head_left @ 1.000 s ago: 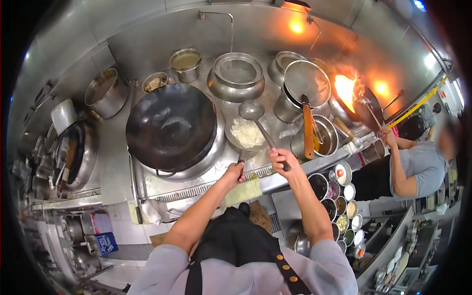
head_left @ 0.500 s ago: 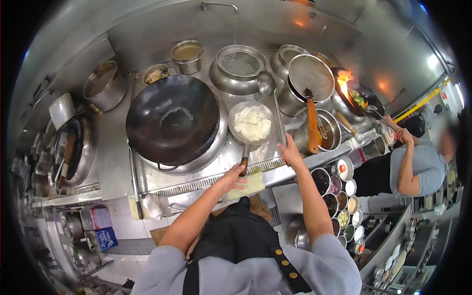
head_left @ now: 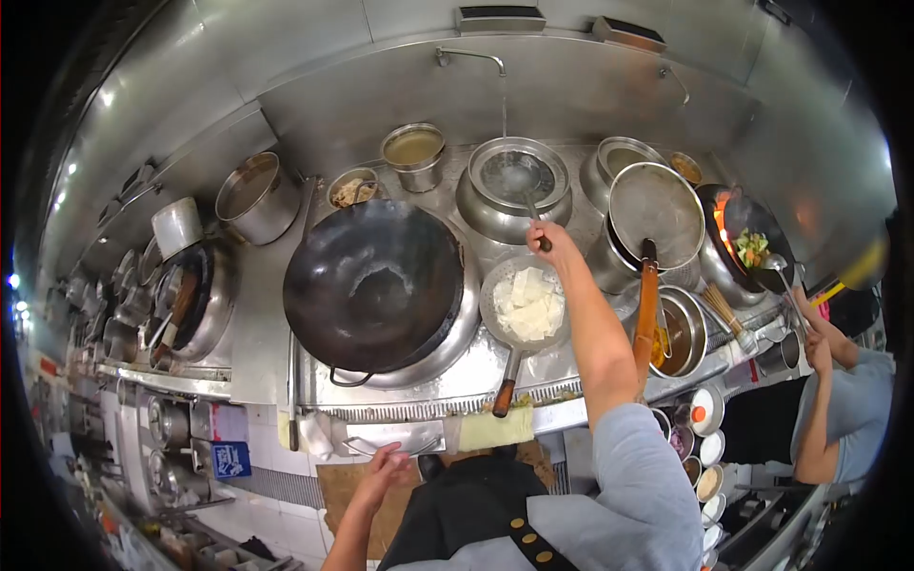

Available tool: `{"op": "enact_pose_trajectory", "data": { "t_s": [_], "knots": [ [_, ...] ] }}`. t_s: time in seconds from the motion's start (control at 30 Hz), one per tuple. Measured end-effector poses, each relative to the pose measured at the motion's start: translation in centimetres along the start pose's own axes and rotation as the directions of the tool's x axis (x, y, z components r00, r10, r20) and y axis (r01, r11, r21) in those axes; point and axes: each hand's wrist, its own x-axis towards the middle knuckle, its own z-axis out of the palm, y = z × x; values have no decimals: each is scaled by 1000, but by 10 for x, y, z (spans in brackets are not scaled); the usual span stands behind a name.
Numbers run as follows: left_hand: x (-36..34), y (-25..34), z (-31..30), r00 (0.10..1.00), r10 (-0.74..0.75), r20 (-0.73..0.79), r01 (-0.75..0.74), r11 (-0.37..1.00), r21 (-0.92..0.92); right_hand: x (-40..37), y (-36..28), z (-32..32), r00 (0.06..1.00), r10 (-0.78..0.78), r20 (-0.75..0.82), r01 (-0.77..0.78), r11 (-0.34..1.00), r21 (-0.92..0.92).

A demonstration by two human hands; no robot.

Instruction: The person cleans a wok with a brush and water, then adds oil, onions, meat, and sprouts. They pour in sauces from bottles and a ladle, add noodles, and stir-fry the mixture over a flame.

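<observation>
My right hand (head_left: 552, 240) is closed round the handle of a ladle (head_left: 533, 205), whose bowl is down in the water of a round metal pot (head_left: 519, 147) under a running tap (head_left: 476, 53). My left hand (head_left: 383, 468) hangs near the counter's front edge, fingers apart, holding nothing. A perforated strainer (head_left: 489, 314) with white flat pieces (head_left: 529, 305) lies between the wok and my right forearm, its wooden handle (head_left: 505, 397) pointing toward me. The large black wok (head_left: 373, 285) sits on the burner at centre left, with a wet patch inside.
At right, a co-worker's hands (head_left: 817, 333) hold a ladle over a wok (head_left: 752, 224) with vegetables and flames. A mesh strainer (head_left: 657, 214) rests on a pot. Seasoning containers (head_left: 708, 483) stand at lower right. A yellowish cloth (head_left: 495, 430) covers part of the front edge.
My right hand has moved forward with the ladle, whose bowl is now in the water pot. My left hand has drawn back from the strainer handle. The view has shifted.
</observation>
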Motion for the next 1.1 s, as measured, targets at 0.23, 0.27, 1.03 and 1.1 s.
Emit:
{"op": "enact_pose_trajectory", "data": {
  "t_s": [0.23, 0.27, 1.03, 1.1],
  "knots": [
    [75, -1, 65, 966, -68, 248, 58, 997, 48, -54, 53, -3, 933, -107, 345, -62, 893, 445],
    [92, -4, 79, 955, -60, 292, 46, 998, 52, -69, 59, 0, 910, -133, 392, -77, 875, 478],
    [191, 32, 184, 863, -280, 420, 383, 905, -184, -327, 186, -12, 926, -225, -303, 131, 944, -303],
    [189, 25, 181, 861, -268, 432, 365, 917, -160, -331, 184, -7, 855, -386, -348, -17, 648, -762]
  ]
}}
